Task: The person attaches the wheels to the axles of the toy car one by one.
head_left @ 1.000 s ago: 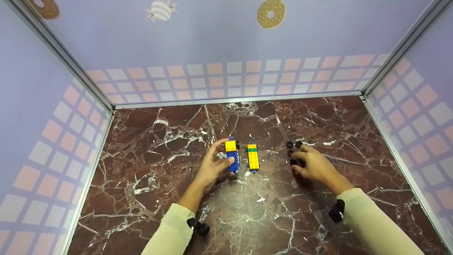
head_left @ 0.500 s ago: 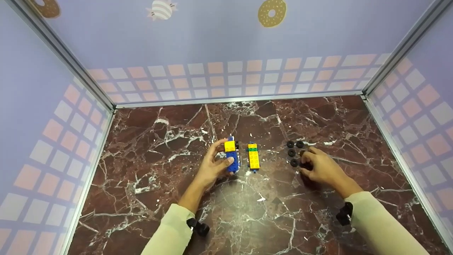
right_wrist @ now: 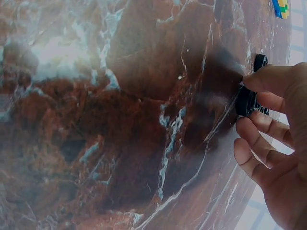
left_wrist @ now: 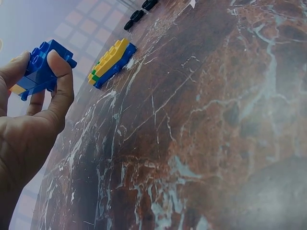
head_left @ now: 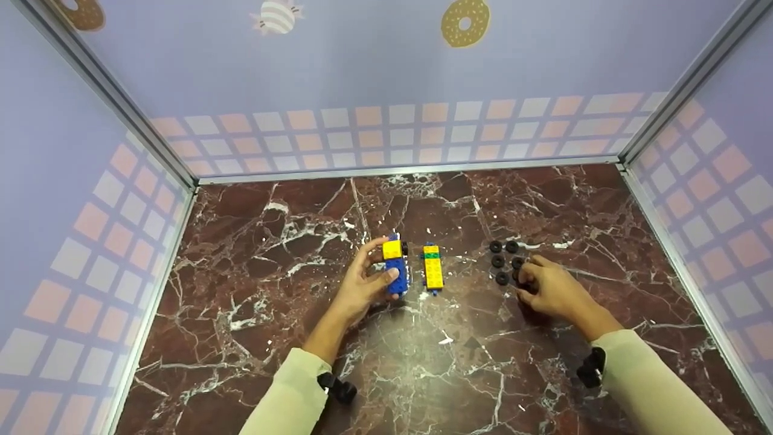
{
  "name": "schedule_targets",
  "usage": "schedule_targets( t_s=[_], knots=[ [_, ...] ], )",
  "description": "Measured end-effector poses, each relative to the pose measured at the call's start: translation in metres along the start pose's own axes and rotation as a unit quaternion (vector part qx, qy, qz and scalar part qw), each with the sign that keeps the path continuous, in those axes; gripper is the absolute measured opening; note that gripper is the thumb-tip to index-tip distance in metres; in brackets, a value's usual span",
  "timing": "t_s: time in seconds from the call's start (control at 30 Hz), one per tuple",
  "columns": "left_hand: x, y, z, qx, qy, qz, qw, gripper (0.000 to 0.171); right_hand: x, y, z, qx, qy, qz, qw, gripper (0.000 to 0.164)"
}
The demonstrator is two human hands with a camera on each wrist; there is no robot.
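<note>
My left hand (head_left: 361,283) grips a toy brick car (head_left: 396,275) with a blue base, a yellow brick at its far end and a black wheel on its right side. In the left wrist view, thumb and fingers hold the car's blue body (left_wrist: 42,67) from both sides. To its right lies a second toy car body (head_left: 433,273), yellow with a green band on a blue base. Farther right, my right hand (head_left: 552,290) is low over the table beside several black toy wheels (head_left: 497,261). Its thumb and fingers pinch a black wheel (right_wrist: 245,101), seen in the right wrist view.
The brown marble-patterned tabletop (head_left: 290,229) is enclosed by lilac panels (head_left: 386,72) at the back and both sides. A metal strip (head_left: 410,170) runs along the table's back edge. Black wrist mounts (head_left: 338,388) sit at the cuffs.
My right hand has shifted right, uncovering a wheel in the near part of the group; another wheel now shows by its fingertips. The left hand and both cars stay nearly in place.
</note>
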State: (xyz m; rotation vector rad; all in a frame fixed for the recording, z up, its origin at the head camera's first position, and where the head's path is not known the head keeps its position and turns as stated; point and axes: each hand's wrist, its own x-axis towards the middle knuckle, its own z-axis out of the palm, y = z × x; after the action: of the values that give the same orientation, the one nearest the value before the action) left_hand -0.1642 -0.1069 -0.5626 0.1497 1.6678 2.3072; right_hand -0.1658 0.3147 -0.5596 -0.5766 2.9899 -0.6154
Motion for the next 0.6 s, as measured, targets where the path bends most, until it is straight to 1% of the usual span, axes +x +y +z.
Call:
schedule_targets(
  t_s=[0.1,0.27,0.6],
  knots=[
    [-0.0003,0.0001,-0.0003,-0.003,0.0,-0.005,1.0,0.073,-0.0003,0.0013,-0.0008,0.002,-0.003,-0.004,1.0,0.019],
    [-0.0001,0.0011,0.0002,0.004,-0.001,-0.011,0.9999,0.073,-0.0008,0.0025,-0.0028,0.004,-0.006,-0.007,1.0,0.018],
    [0.0007,0.0012,0.0023,-0.005,0.007,-0.017,0.9998,0.072,0.0037,-0.002,-0.0053,0.024,0.021,-0.013,0.999,0.019]
  ],
)
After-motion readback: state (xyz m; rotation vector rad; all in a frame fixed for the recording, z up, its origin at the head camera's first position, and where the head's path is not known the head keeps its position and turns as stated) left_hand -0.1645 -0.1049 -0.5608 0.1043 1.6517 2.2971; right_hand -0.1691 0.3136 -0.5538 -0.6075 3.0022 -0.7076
